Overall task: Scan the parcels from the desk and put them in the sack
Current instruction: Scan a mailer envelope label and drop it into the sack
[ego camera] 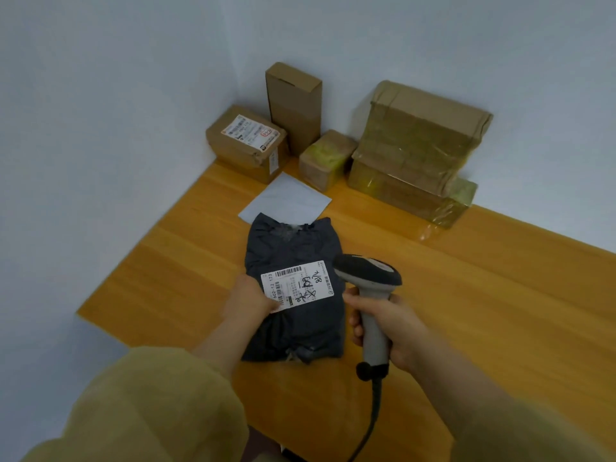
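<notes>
Loose mustard-olive sleeves (150,405), bare forearms (443,371)

Desk (466,295): your smooth, shiny wood.
Bag (293,248): dark, crinkly plastic.
Label (300,285): white paper.
Boxes (416,141): brown cardboard, shiny tape.

We're looking into a bare corner, with a wooden desk tucked right in.
Our desk (500,311) is orange-brown with long grain stripes, and its far edges run along the left wall (100,111) and the back wall (433,38). Both walls are plain bluish white under soft, even light.
</notes>
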`<state>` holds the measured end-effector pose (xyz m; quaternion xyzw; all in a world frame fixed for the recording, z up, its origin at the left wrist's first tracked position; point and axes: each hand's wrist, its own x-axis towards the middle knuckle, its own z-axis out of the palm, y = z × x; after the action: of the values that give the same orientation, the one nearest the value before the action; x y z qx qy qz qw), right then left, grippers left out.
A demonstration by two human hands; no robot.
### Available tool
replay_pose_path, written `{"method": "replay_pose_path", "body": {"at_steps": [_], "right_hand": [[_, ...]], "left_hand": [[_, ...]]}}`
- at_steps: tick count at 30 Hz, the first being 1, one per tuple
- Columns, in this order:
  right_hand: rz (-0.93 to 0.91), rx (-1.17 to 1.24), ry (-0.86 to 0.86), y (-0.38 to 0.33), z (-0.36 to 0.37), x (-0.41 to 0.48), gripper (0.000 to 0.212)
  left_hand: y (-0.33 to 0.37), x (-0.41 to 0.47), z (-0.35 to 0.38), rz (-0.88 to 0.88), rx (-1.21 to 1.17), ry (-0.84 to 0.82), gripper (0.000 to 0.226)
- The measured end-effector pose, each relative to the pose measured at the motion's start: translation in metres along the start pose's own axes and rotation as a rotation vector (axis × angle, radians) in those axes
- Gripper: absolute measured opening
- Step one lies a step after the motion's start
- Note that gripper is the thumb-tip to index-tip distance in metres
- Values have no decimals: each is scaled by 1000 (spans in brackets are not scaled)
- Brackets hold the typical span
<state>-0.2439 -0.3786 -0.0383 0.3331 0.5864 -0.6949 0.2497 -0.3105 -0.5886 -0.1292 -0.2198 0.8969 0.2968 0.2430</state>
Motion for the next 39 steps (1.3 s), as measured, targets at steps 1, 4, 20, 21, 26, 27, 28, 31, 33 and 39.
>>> {"method": "replay_pose_path", "body": {"at_steps": [1, 4, 20, 21, 26, 27, 28, 31, 33, 39], "right_hand": [[-8, -14, -6, -1, -2, -3, 19], [-51, -88, -26, 0, -9, -16, 25], [-493, -374, -234, 41, -116, -177, 19], [-504, -388, -230, 44, -121, -185, 20], [-573, -471, -211, 57, -138, -218, 27], [-578, -470, -199, 60, -141, -223, 29], [-582, -473, -186, 63, -143, -227, 29], [-613, -499, -151, 68, -149, -240, 30], [-627, -514, -126, 69, -150, -247, 31], [-654, -639, -31, 75, -145, -261, 16]], "left_hand": [[3, 2, -2, 39, -12, -4, 38], [14, -2, -17, 109, -103, 28, 26], [114, -231, -86, 423, 201, 328, 17], [117, -245, -86, 424, 233, 339, 18], [123, -294, -83, 415, 293, 364, 19], [123, -300, -82, 415, 298, 365, 19], [123, -305, -81, 417, 302, 363, 19], [124, -316, -78, 436, 324, 349, 23], [124, -322, -76, 449, 325, 336, 24], [122, -332, -77, 499, 335, 330, 23]]}}
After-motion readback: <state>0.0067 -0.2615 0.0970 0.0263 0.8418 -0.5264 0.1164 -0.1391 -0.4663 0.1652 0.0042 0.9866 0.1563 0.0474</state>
